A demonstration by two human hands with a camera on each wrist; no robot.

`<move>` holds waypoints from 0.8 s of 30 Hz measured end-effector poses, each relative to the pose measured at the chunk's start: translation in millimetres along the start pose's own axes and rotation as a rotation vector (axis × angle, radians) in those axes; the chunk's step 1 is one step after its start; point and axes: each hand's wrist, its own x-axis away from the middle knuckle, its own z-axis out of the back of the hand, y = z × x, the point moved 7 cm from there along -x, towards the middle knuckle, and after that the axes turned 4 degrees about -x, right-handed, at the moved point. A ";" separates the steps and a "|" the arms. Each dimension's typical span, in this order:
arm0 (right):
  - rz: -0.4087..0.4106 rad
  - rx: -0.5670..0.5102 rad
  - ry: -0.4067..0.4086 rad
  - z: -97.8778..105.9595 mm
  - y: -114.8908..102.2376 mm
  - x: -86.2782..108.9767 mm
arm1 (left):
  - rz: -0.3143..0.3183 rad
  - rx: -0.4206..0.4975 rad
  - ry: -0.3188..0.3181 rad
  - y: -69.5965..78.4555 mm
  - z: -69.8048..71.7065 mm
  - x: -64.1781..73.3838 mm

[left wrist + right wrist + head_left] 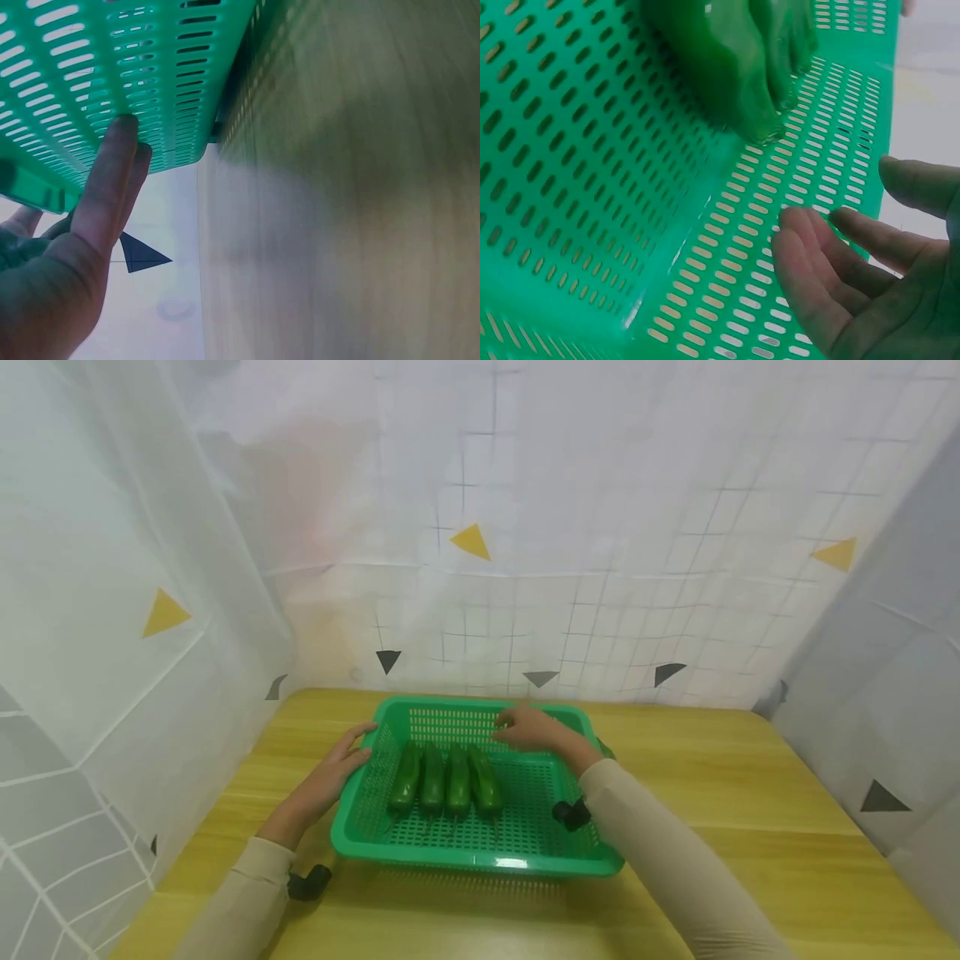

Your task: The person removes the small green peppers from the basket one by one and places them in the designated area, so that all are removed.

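Observation:
A green plastic basket [480, 857] with slotted walls stands on the wooden table. Several long dark-green peppers [458, 785] lie side by side in its left half, thin stems toward the near wall. My left hand [330, 779] is at the basket's left rim; in the left wrist view its straight fingers [112, 180] rest along the outer slotted wall. Over the basket's far right part hovers my right hand [528, 731], holding nothing. The right wrist view shows its fingers loosely bent and apart from the peppers [735, 67].
The yellowish wooden table [697, 777] extends on both sides of the basket. Beyond the right rim, partly behind my right arm, a small dark-green thing [606, 748] shows; its kind is unclear. A pale patterned sheet [600, 527] hangs behind the table and along its sides.

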 end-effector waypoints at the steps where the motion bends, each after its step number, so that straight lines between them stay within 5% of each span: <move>1: -0.014 -0.016 -0.012 -2.5 1.1 -1.2 | 0.004 0.004 0.001 -0.7 -0.3 -0.2; 9: -0.108 -0.085 -0.056 -15.1 2.1 -8.5 | 0.012 0.019 -0.007 -1.0 -0.3 1.5; 19: -0.124 0.036 -0.108 -34.1 4.8 -18.9 | 0.008 0.024 0.000 2.7 0.3 1.5; 24: -0.152 0.009 -0.123 -41.0 11.8 -23.9 | 0.012 0.033 -0.004 3.8 -0.6 0.3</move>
